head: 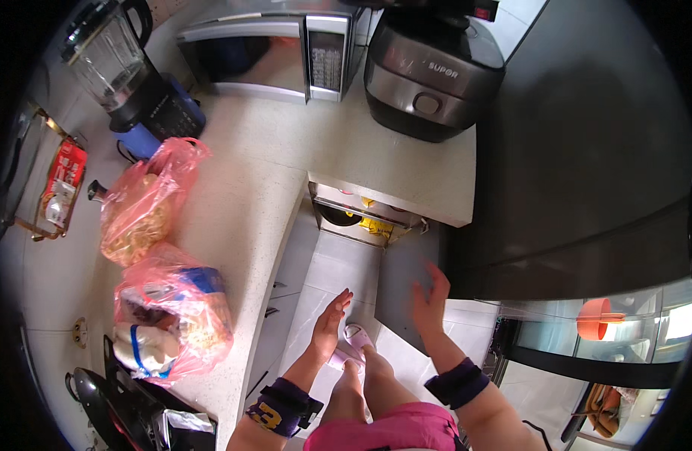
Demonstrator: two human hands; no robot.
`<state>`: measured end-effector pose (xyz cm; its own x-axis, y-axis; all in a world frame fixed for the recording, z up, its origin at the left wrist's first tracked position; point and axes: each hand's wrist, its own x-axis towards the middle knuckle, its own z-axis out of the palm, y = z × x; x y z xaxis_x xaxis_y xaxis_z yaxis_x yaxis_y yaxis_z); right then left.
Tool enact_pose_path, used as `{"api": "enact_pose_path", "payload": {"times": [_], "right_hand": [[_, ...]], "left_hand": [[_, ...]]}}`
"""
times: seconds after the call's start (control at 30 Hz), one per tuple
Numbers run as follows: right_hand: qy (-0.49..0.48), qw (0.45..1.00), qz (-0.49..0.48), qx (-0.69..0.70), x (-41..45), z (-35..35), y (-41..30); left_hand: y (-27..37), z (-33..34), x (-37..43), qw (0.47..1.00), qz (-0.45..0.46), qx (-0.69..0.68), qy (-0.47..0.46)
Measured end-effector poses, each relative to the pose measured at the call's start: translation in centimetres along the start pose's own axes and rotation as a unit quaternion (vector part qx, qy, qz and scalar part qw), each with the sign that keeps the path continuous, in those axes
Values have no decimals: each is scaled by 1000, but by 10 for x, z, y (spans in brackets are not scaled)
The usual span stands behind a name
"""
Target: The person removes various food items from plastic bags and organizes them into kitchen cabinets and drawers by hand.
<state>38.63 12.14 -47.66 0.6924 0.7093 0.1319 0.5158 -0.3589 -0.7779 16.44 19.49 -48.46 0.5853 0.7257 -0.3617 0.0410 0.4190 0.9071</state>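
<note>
My left hand (327, 328) hangs over the tiled floor, empty, its fingers stretched out. In front of the grey cabinet door (399, 282), my right hand (432, 299) is slightly blurred, with thumb and fingers apart. Whether it touches the door cannot be told. The door stands swung out from the cabinet (351, 211) under the counter. Inside that cabinet, a black round pan (339, 215) and a yellow packet (377, 226) lie on a rack. Other contents are partly hidden by the countertop.
The countertop (250, 186) bears pink plastic bags (149, 203), a blender (137, 90), a microwave oven (261, 62) and a Supor cooker (436, 73). A dark, tall appliance or panel (571, 152) rises at right. A black wok lid (101, 406) is at lower left.
</note>
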Motion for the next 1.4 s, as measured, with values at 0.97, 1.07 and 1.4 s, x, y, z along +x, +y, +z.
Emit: {"api": "enact_pose_path", "payload": {"times": [0.97,1.07,1.4], "right_hand": [[-236,824,424,291,-6,66,-41],[-230,798,443,338,9,84,-65],[-232,725,438,478,106,147,-47]], "left_hand": [[-9,26,-10,973,-26,227,1],[7,12,-5,944,-20,321,71],[91,-7,-58,963,72,202,160]]}}
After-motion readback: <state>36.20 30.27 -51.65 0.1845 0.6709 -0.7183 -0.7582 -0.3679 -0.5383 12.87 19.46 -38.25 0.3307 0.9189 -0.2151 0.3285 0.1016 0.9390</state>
